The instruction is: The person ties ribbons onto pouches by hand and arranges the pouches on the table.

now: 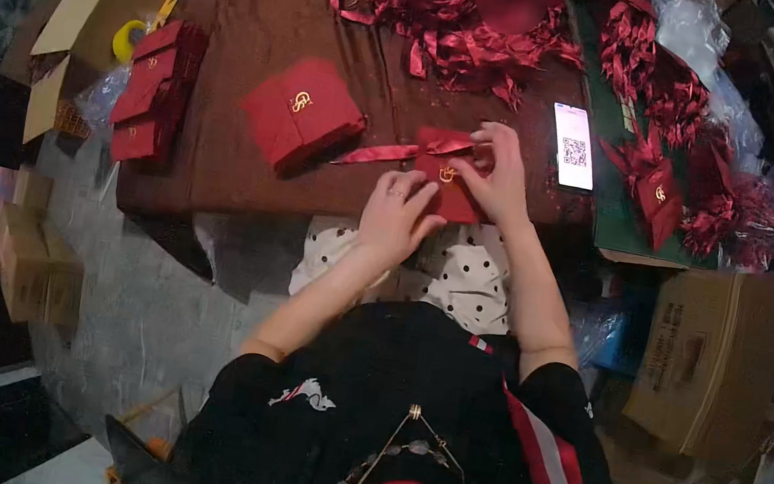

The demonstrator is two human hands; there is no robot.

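A small red pouch with a gold emblem [451, 204] lies at the near edge of the brown-covered table, and a red ribbon [379, 154] runs out from its left side. My left hand [395, 211] rests at the pouch's lower left corner, fingers apart, a ring on one of them. At the pouch's upper right is my right hand [499, 177], its thumb and index finger curled together at the ribbon near the top edge. To the left sits a stack of red pouches [304, 112] with the same emblem.
Loose red ribbons [443, 13] are heaped at the table's back. A phone showing a QR code [574, 147] lies right of my hands. More red pouches [149, 93] stand at the left edge, a ribboned pouch [659, 194] at the right. Cardboard boxes [708, 359] flank the table.
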